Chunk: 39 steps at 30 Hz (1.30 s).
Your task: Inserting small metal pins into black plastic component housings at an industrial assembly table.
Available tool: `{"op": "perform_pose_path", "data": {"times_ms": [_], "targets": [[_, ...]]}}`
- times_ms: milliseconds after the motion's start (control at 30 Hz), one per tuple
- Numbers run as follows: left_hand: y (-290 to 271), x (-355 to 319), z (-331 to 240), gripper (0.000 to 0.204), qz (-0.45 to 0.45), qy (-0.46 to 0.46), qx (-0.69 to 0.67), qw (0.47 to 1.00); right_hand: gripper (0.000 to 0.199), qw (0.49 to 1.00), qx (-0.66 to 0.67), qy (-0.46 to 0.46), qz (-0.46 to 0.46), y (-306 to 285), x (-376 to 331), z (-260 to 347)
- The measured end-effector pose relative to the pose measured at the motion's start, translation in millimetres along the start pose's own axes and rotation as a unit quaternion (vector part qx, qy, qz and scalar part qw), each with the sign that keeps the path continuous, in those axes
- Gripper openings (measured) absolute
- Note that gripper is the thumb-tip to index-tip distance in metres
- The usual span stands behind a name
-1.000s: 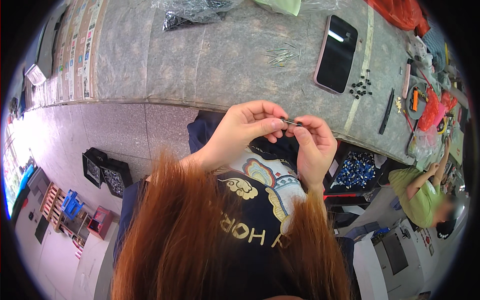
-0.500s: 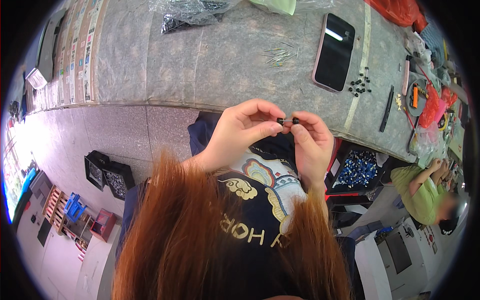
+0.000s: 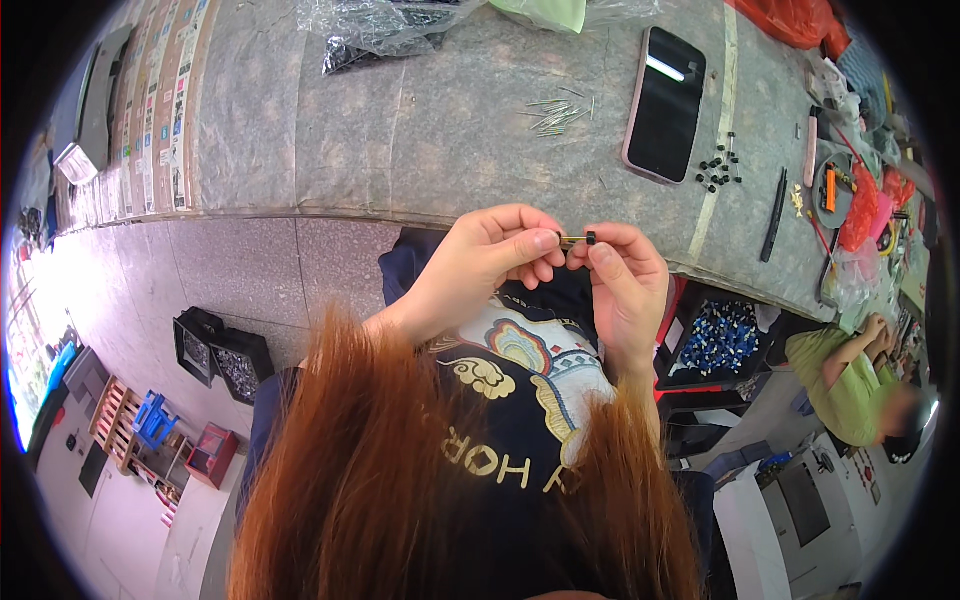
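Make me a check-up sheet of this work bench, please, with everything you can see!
Surface: grey bench cover, wrinkled.
Things in work: thin pin with a black end, held between both hands; loose pins and black-capped pieces on the bench.
Clutter: phone, red bag, clear plastic bag.
Hands: left hand and right hand both pinching.
Cables: nothing seen for certain; the right end is crowded.
Surroundings: bin of blue and white pieces; person in green, right.

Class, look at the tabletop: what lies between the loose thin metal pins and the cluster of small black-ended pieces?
A dark-screened phone lies between the thin metal pins and the black-ended pieces, as the head view shows.
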<state>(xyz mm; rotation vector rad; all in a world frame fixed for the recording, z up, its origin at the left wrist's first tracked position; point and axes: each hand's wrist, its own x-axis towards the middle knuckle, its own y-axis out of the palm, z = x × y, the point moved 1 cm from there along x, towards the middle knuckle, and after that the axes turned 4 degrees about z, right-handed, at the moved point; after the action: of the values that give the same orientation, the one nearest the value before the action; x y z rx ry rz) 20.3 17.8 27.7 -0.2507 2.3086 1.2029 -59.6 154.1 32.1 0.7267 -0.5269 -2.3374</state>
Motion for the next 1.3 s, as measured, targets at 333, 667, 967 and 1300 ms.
{"op": "perform_pose_path", "data": {"times_ms": [333, 667, 967, 1300], "targets": [[-1, 1, 3, 0.022, 0.025, -0.070, -0.042, 0.996, 0.017, 0.999, -0.049, -0.002, -0.019, 6, 0, 4], [-2, 5, 1, 0.030, -0.024, -0.068, -0.040, 0.997, 0.016, 0.994, 0.033, 0.096, 0.040, -6, 8, -8], [-1, 9, 2, 0.031, -0.043, -0.063, -0.080, 0.994, 0.027, 0.998, 0.019, 0.057, 0.027, -2, 10, -9], [-3, 11, 6, 0.029, -0.084, 0.015, 0.035, 0.996, 0.020, 0.992, -0.122, -0.006, -0.026, 11, 3, -2]]}}
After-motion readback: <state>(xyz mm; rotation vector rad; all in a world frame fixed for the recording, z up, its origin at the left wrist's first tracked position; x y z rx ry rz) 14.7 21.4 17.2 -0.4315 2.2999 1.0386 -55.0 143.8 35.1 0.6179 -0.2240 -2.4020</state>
